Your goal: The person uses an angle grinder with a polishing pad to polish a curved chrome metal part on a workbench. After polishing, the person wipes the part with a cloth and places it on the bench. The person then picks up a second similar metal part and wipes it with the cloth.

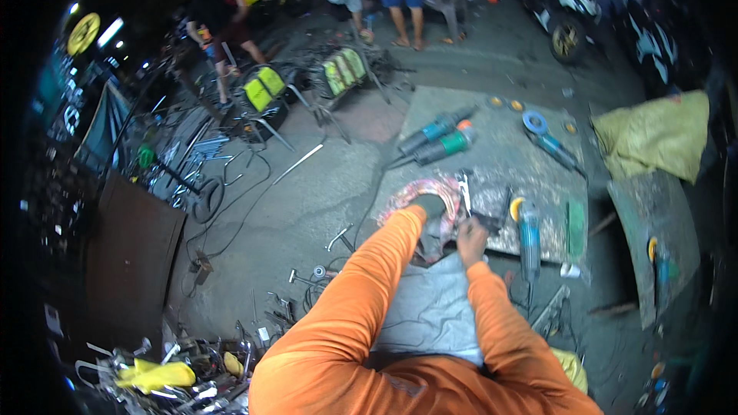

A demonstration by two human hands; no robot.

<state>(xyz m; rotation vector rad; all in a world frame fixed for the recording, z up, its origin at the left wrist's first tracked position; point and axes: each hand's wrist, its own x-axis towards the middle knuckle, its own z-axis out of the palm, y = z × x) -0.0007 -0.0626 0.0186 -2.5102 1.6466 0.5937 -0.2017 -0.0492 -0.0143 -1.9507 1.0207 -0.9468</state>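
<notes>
My left hand (432, 204), in what looks like a dark glove, reaches to a curved, pink-and-grey mottled piece (400, 194) at the near edge of the board. Its fingers are hidden, so its grip does not show. Just right of it my right hand (471, 241) is closed, palm down, and what it grips is too small and blurred to name. A slim silver tool (465, 190) lies right beyond those fingers; whether they touch it is unclear. Beside it is a dark, crumpled-looking piece (490, 204). Grey cloth (430, 311) covers my lap.
Several angle grinders lie on the worn board (500, 134), including a blue one (529, 238) close on the right. Yellow-green machines (264, 89), rods and cables lie at left. Loose tools (192, 380) heap at lower left. People stand at the back; motorcycles (565, 8) at back right.
</notes>
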